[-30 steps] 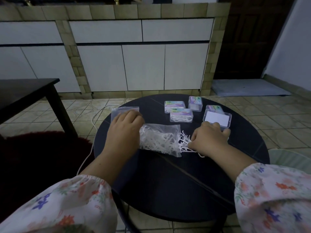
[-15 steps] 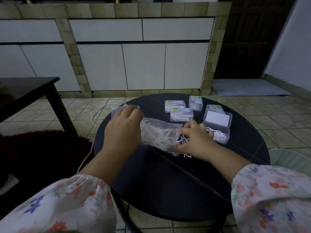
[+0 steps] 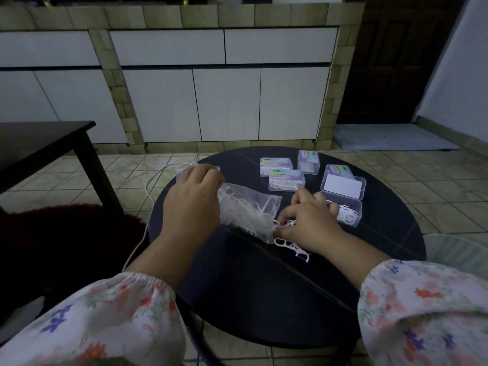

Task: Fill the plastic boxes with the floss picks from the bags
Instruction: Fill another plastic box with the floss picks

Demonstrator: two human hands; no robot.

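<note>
While the left hand (image 3: 194,199) grips the bag (image 3: 249,212), the right hand (image 3: 307,223) pinches picks (image 3: 286,243) beside the open box (image 3: 348,215).

Loose white sleeves (image 3: 111,320) with elastic cuffs, orange and purple floral print.

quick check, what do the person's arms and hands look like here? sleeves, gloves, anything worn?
Both hands, left hand and right hand, are bare: no gloves; no rings or watch show. Forearms are bare up to the sleeves. The left sleeve and right sleeve are loose white fabric with a floral print in orange, pink, purple and green, gathered at an elastic cuff.
</note>
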